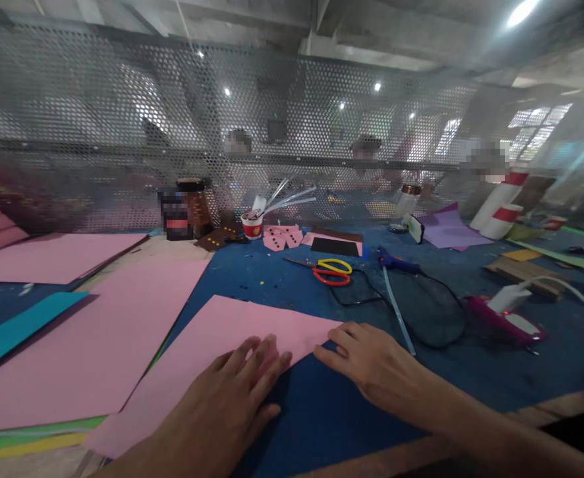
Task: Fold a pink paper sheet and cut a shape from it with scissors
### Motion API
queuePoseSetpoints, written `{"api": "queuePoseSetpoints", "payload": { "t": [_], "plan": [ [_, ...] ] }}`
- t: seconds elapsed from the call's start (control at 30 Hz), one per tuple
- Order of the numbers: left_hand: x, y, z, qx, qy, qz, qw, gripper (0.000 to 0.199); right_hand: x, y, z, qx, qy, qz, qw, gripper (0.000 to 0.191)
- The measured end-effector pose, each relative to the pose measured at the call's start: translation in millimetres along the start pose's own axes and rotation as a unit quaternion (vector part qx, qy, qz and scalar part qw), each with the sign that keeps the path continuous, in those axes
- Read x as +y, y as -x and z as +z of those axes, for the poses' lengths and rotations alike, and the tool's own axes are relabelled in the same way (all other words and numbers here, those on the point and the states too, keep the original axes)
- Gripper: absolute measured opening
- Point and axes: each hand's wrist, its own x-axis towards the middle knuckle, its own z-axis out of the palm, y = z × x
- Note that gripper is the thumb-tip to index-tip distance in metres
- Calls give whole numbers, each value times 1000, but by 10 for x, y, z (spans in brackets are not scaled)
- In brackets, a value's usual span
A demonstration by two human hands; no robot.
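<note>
A pink paper sheet (212,345) lies at an angle on the blue table, tapering to a point at its right end. My left hand (236,392) rests flat on its middle, fingers spread and nothing held. At the pointed right end is my right hand (366,362), its fingertips touching the paper there; the thumb and fingers are apart. Scissors (332,271) with yellow and red handles lie beyond the sheet. Right of them is a blue glue gun (396,261) with its black cord.
Larger pink sheets (97,338) and a teal strip (22,332) lie left. A paper cup (252,226) stands near the mesh partition (292,126). A magenta power strip (508,322) sits right, with a white plug. People are blurred behind the mesh.
</note>
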Motion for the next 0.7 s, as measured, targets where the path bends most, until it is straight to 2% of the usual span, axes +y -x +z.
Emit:
{"api": "queuePoseSetpoints", "payload": {
  "t": [0.23,0.43,0.7],
  "plan": [
    [12,8,-41,-12,8,-7,1000,55,-51,-45,-73,-10,32,-17,999,45],
    [21,9,-32,3,8,-5,1000,54,-83,-82,-107,-8,58,-29,998,45],
    [27,17,-33,3,2,-5,1000,55,-160,-92,-113,4,52,-50,997,39]
  ]
}}
